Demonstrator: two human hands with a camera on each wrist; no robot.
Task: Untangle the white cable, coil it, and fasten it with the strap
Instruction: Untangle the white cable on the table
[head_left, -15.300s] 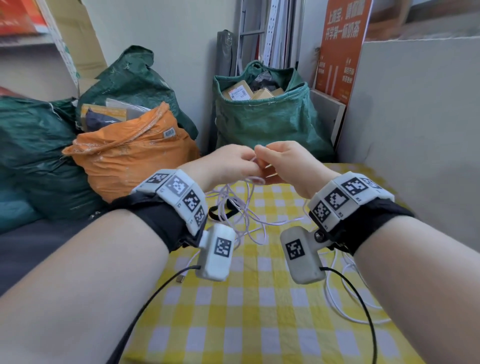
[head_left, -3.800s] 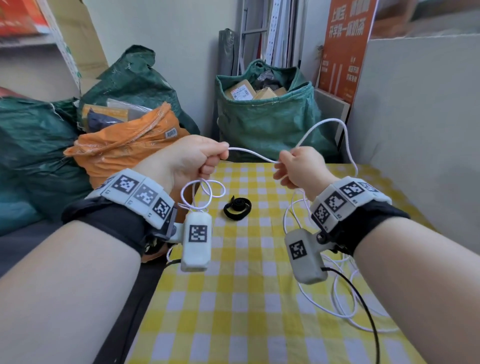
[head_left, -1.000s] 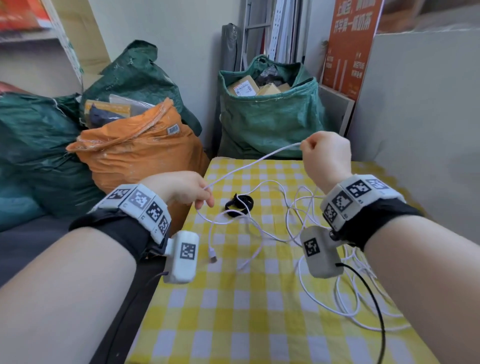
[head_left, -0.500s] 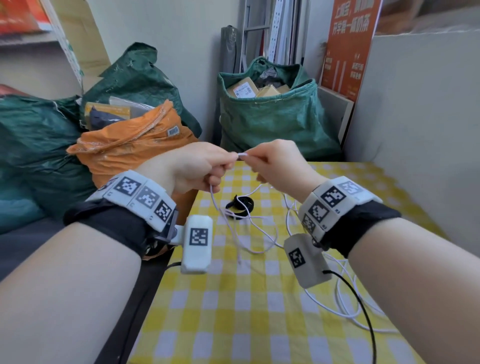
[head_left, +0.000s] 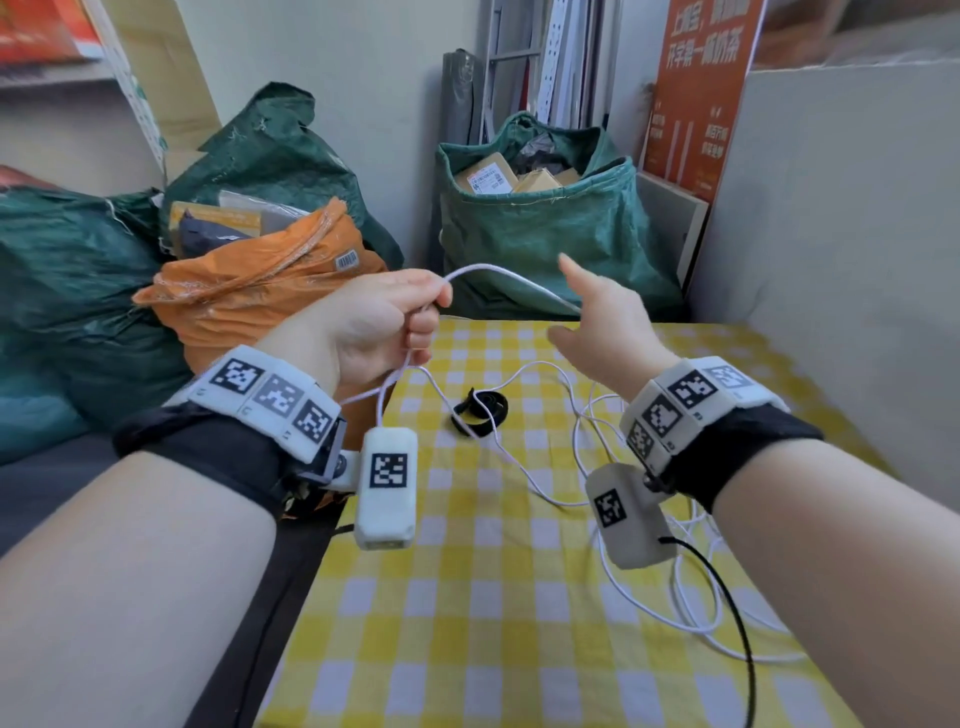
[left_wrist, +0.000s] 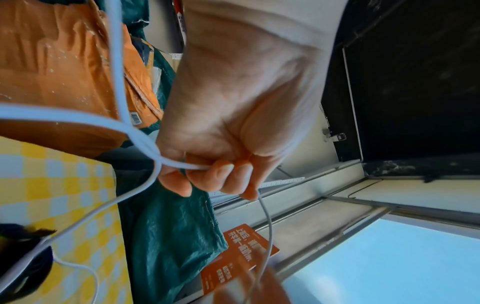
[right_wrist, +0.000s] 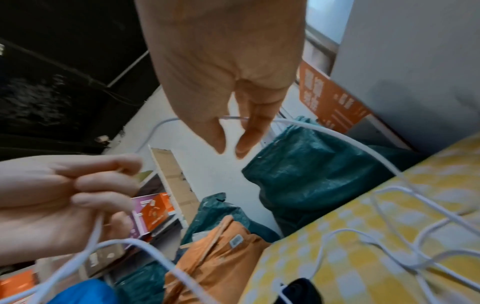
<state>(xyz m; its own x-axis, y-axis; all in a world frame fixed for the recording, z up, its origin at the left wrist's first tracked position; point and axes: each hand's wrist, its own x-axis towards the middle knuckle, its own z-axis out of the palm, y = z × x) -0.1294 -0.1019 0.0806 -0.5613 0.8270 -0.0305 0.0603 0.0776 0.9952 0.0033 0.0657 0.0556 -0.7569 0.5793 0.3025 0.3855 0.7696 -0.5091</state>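
Head view: the left hand (head_left: 382, 317) grips the white cable (head_left: 511, 283) in a fist above the surface (head_left: 467, 597); the right hand (head_left: 605, 325) is spread, fingers straight, with the cable running past it. Loose loops lie on the yellow check, near the black strap (head_left: 480, 413).

Left wrist view: curled fingers (left_wrist: 221, 179) clamp the cable strands.

Right wrist view: the cable crosses behind the straight fingers (right_wrist: 253, 123).

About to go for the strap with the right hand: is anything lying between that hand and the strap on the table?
Only the white cable itself. Its loose loops lie on the checked cloth beside the black strap, between it and the right hand, which is raised with fingers spread. One strand seems to run against the strap's edge.
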